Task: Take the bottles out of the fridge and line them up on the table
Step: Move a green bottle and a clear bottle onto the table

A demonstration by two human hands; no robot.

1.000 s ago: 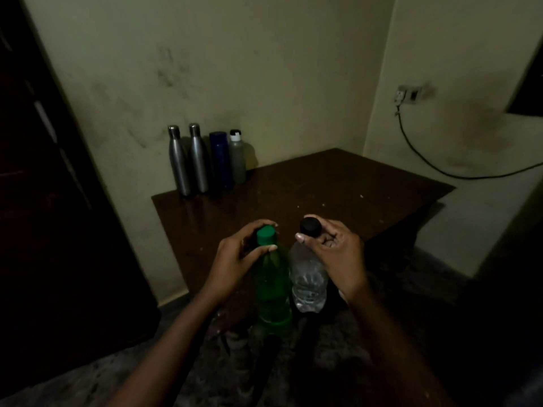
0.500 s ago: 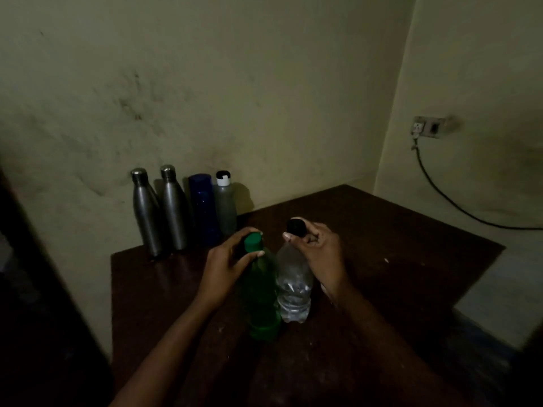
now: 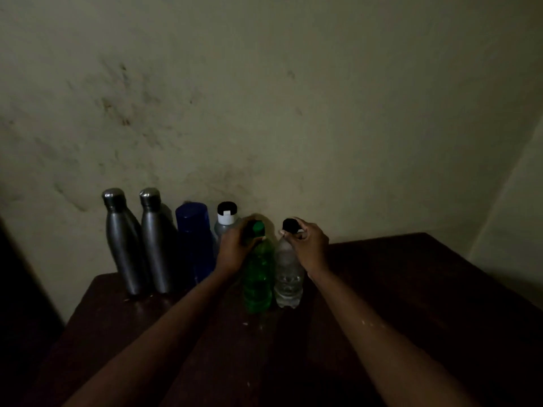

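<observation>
My left hand [image 3: 235, 251] grips the neck of a green plastic bottle [image 3: 258, 280] with a green cap. My right hand [image 3: 308, 245] holds a clear plastic bottle [image 3: 288, 282] by its black cap. Both bottles stand upright side by side, low over or on the dark wooden table [image 3: 411, 289]; contact is unclear. Along the wall at the back stand two steel bottles [image 3: 123, 245] [image 3: 157, 245], a dark blue bottle [image 3: 194, 242] and a grey bottle with a white-and-black cap [image 3: 226, 215], partly hidden by my left hand.
A stained pale wall [image 3: 264, 113] rises directly behind the row of bottles. The table's left edge [image 3: 79, 306] drops into a dark area. The room is dim.
I have come closer to the table, and both hands have carried the green and clear bottles forward to just right of the row at the wall.
</observation>
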